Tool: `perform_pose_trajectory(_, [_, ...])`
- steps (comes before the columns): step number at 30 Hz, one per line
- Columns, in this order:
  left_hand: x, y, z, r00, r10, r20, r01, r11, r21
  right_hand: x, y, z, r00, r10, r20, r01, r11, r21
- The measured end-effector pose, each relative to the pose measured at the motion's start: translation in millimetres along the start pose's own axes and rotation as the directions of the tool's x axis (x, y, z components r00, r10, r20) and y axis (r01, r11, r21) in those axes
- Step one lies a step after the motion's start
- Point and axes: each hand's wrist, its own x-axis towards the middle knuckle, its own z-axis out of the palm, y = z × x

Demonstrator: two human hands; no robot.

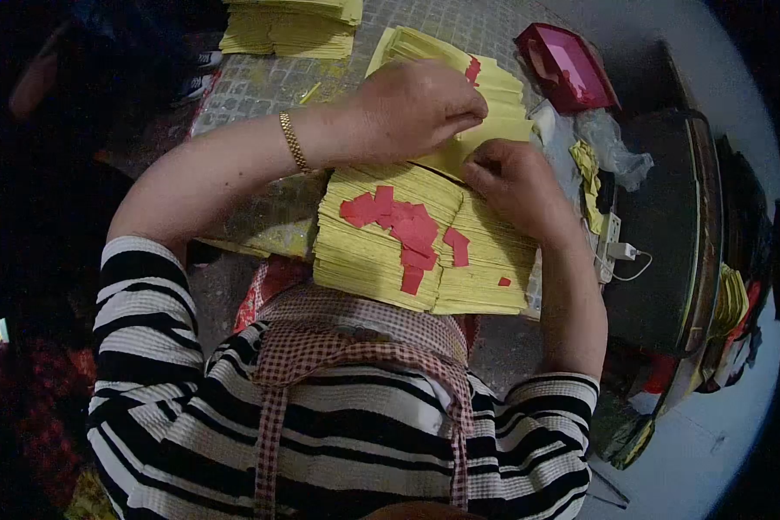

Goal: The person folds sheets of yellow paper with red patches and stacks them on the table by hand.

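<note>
1. Nearest, at six o'clock, a thick block of thin yellow paper sheets (381, 260) lay flat — roughly ten loose red paper slips (405, 227) were scattered on top.
2. The right hand (516, 182), at three o'clock of the block, curled its fingers and pinched the edge of a sheet.
3. The left hand (416, 104), gold bracelet (295, 143) at the wrist, pressed bent fingers onto a second fanned yellow stack (503, 95).
4. Farther, at one o'clock, sat one glossy red box (568, 65); at eleven, a third yellow pile (290, 26). No writing was legible.
</note>
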Motion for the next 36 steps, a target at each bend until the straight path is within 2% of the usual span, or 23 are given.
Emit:
perform_pose_trajectory(2, [-3.8, 8.4, -10.9, 0.958, -0.21, 0.198, 0.243, 0.957, -0.158, 3.2, 2.6, 0.7, 0.995, 0.024, -0.094, -0.012, 0.992, 0.127])
perform_pose_trajectory(4, [-3.3, 13.8, -19.5, 0.838, -0.36, 0.41, 0.486, 0.835, -0.258, 4.2, 5.4, 0.5, 0.981, 0.061, -0.186, -0.013, 0.968, 0.249])
perform_pose_trajectory(5, [-1.6, 12.5, -21.0, 0.839, -0.359, 0.409, 0.484, 0.836, -0.259, 3.1, 7.3, 1.0, 0.98, 0.062, -0.187, -0.014, 0.969, 0.247])
perform_pose_trajectory(7, [2.0, 5.5, -22.4, 0.698, -0.418, 0.582, 0.608, 0.775, -0.172, -2.6, 12.6, 5.5, 0.966, -0.074, -0.247, 0.137, 0.959, 0.247])
perform_pose_trajectory(9, [4.3, 1.3, -23.7, 0.516, -0.455, 0.725, 0.706, 0.706, -0.059, -6.7, 16.4, 8.8, 0.931, -0.205, -0.302, 0.282, 0.929, 0.241])
perform_pose_trajectory(15, [13.2, 13.0, -23.9, 0.588, -0.406, 0.699, 0.581, 0.814, -0.016, -12.4, 10.5, -3.9, 0.975, -0.158, -0.157, 0.19, 0.957, 0.218])
perform_pose_trajectory(19, [5.2, 9.3, -10.0, 0.711, -0.264, 0.652, 0.498, 0.843, -0.203, -4.9, 2.2, 0.0, 0.977, 0.066, -0.204, -0.01, 0.964, 0.266])
perform_pose_trajectory(25, [10.5, 18.2, -14.7, 0.657, -0.283, 0.699, 0.593, 0.767, -0.246, -22.3, 0.7, 16.0, 0.947, 0.001, -0.32, 0.083, 0.965, 0.25])
perform_pose_trajectory(27, [6.6, 14.9, -10.6, 0.653, -0.276, 0.705, 0.609, 0.745, -0.272, -37.5, 6.9, 19.6, 0.822, -0.338, -0.459, 0.333, 0.938, -0.093])
perform_pose_trajectory(29, [2.7, 12.3, -6.9, 0.651, -0.272, 0.709, 0.626, 0.72, -0.299, -52.8, 10.9, 23.4, 0.601, -0.658, -0.454, 0.485, 0.751, -0.448])
perform_pose_trajectory(34, [-1.4, 11.7, -3.9, 0.652, -0.276, 0.706, 0.638, 0.702, -0.315, -85.7, 8.9, 31.4, 0.54, -0.758, -0.366, 0.49, 0.637, -0.595])
perform_pose_trajectory(36, [-3.6, 10.7, -2.6, 0.66, -0.272, 0.7, 0.627, 0.713, -0.314, -91.8, 7.8, 32.9, 0.571, -0.739, -0.357, 0.486, 0.655, -0.579])
